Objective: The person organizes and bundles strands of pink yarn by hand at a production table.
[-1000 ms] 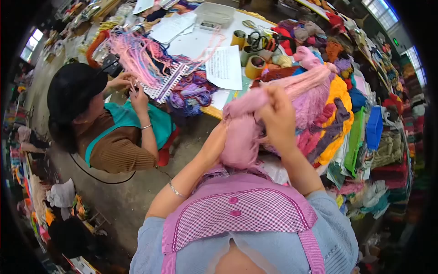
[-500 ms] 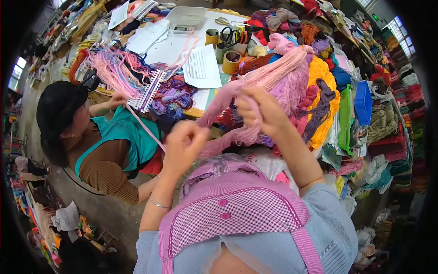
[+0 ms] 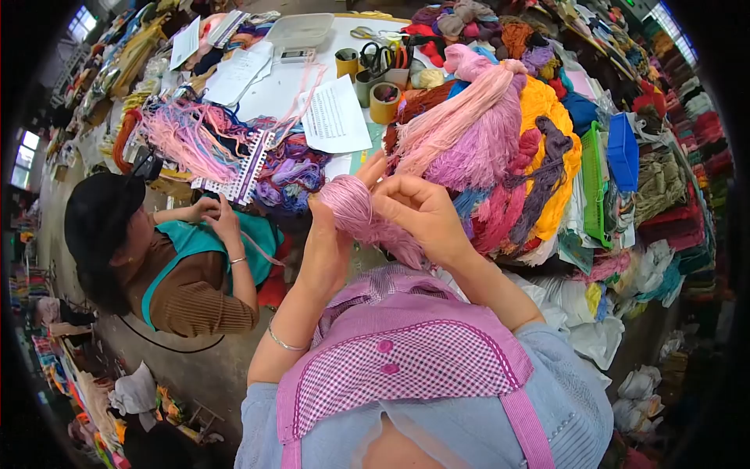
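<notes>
A skein of shiny pink thread (image 3: 348, 205) lies across my left hand (image 3: 324, 242), between the upright thumb and the raised fingers, partly bunched into a rounded loop. Its looser end hangs down towards my apron. My right hand (image 3: 418, 213) is at the skein's right side with its fingertips pinched together against the strands; the exact strand between them is hidden. Just beyond my hands, a large heap of pink and lilac yarn hanks (image 3: 480, 129) lies on the table, topped by a peach-pink hank.
On the left a co-worker in a teal apron (image 3: 211, 234) handles a pink strand. The table holds a printed sheet (image 3: 336, 117), a spiral notebook (image 3: 248, 168), scissors (image 3: 377, 59) in a holder and a plastic box (image 3: 301, 30). Green (image 3: 594, 184) and blue (image 3: 623, 152) baskets stand right.
The stretched pink skein has been gathered into a bunched loop on my left hand. My right hand has come down and closer to my left. The co-worker's hands have come together.
</notes>
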Available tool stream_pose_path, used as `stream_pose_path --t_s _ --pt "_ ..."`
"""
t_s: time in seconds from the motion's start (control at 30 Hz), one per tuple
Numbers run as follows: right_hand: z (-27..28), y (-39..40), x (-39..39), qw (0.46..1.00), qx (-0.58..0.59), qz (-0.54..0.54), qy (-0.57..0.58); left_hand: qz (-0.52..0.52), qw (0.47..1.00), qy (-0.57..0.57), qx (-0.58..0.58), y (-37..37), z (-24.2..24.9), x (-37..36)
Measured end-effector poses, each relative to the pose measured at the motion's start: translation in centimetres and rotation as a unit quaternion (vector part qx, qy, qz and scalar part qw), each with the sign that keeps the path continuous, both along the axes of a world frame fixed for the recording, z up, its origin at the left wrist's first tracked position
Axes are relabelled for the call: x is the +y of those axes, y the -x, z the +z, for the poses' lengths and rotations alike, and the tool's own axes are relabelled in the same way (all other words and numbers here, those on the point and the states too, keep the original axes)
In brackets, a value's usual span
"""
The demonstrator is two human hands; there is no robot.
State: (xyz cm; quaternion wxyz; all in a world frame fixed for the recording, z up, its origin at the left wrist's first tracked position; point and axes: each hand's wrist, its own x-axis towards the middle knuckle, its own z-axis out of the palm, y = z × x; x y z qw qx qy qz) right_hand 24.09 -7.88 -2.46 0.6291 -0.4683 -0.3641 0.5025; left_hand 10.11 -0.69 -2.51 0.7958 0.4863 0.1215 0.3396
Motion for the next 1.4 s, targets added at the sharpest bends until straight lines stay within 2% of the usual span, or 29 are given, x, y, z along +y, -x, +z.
stream_pose_path --t_s 0.03,0.1,0.13,0.23,0.27,0.47,0.57,0.6,0.67,0.7,0.77,0.8,0.87,1.03,1.1,1.13,1.23,1.37,1.4 --pt "-0.2 0.0 0.0 1.0 -0.018 0.01 0.003 -0.001 1.0 0.001 0.001 0.3 0.1 0.1" --pt "0.5 0.1 -0.1 1.0 0.007 0.006 0.006 0.061 0.988 -0.048 0.131 0.8 1.0 0.0" --pt "0.6 0.0 -0.1 1.0 0.016 0.006 0.014 0.123 0.982 -0.022 0.142 0.7 1.3 -0.2" --pt "0.6 -0.1 0.1 0.998 0.061 0.021 0.006 0.088 0.989 0.107 0.051 1.4 2.0 0.7" --pt "0.6 -0.1 0.3 0.995 0.096 0.034 -0.01 0.09 0.989 0.108 0.05 1.5 2.1 0.8" --pt "1.5 0.5 1.0 0.995 0.061 0.062 0.055 0.078 0.983 0.163 0.018 1.3 1.6 0.9" --pt "0.8 0.7 1.4 0.995 0.033 0.057 0.079 0.105 0.992 -0.022 0.067 1.1 0.6 0.6" --pt "0.7 0.6 1.5 0.994 0.039 0.056 0.083 0.104 0.992 -0.021 0.067 1.0 0.5 0.6" --pt "0.6 0.6 1.3 0.995 0.036 0.056 0.079 0.131 0.982 -0.115 0.074 1.2 0.5 0.6" --pt "0.6 0.5 1.3 0.995 0.032 0.057 0.073 0.132 0.982 -0.114 0.075 1.4 0.5 0.7" --pt "0.9 0.6 1.2 0.996 0.034 0.049 0.071 0.118 0.99 -0.034 0.066 1.7 0.6 0.9" --pt "1.1 0.6 1.1 0.996 0.036 0.038 0.07 0.119 0.99 -0.034 0.067 1.9 0.6 1.0" --pt "1.3 0.5 0.9 0.996 0.031 0.037 0.074 0.089 0.989 0.096 0.067 2.0 0.8 1.1" --pt "1.0 0.5 0.9 0.996 0.041 0.041 0.062 0.084 0.989 0.088 0.08 1.8 0.7 1.0" --pt "-0.2 0.4 1.3 0.995 0.101 0.013 0.019 0.08 0.99 0.086 0.075 1.9 0.7 1.0" --pt "0.5 0.3 1.3 0.973 0.228 0.035 0.011 0.085 0.988 0.116 0.062 1.9 0.8 0.9" --pt "-0.7 -0.2 1.6 0.972 0.22 0.077 0.015 0.067 0.984 0.155 0.057 1.7 0.6 0.8" --pt "0.5 1.0 1.4 0.993 0.039 0.088 0.073 0.072 0.987 0.145 -0.004 1.8 1.0 0.1" --pt "0.4 1.0 1.3 0.992 0.039 0.089 0.074 0.061 0.991 0.118 0.011 2.0 0.2 0.2"
